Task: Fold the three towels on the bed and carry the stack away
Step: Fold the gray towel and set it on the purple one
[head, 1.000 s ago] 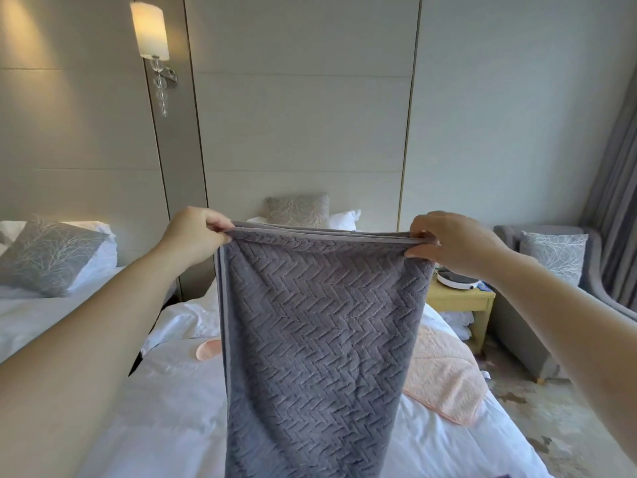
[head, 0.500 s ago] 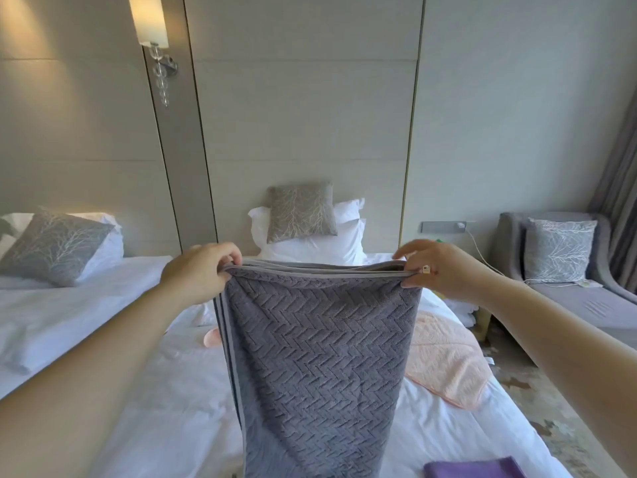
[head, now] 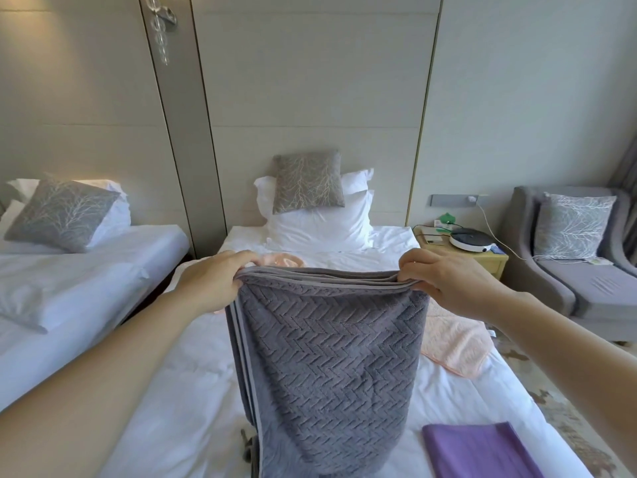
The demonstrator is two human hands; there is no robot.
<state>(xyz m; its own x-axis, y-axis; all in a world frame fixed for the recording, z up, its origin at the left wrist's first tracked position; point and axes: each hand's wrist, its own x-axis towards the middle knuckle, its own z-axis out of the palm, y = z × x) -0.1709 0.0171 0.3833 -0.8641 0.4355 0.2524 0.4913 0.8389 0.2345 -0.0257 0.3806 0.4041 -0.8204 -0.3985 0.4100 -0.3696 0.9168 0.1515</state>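
Over the bed [head: 193, 381], both hands — left [head: 210, 284], right [head: 448, 281] — had lowered the grey towel [head: 327, 367], each grip pinching a top corner — ready to lay down.

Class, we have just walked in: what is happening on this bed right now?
A person is folding a grey towel. The left hand and right hand each pinch a top corner, and it hangs doubled over above the bed. A pink towel lies unfolded behind it. A purple towel lies flat near the right edge.
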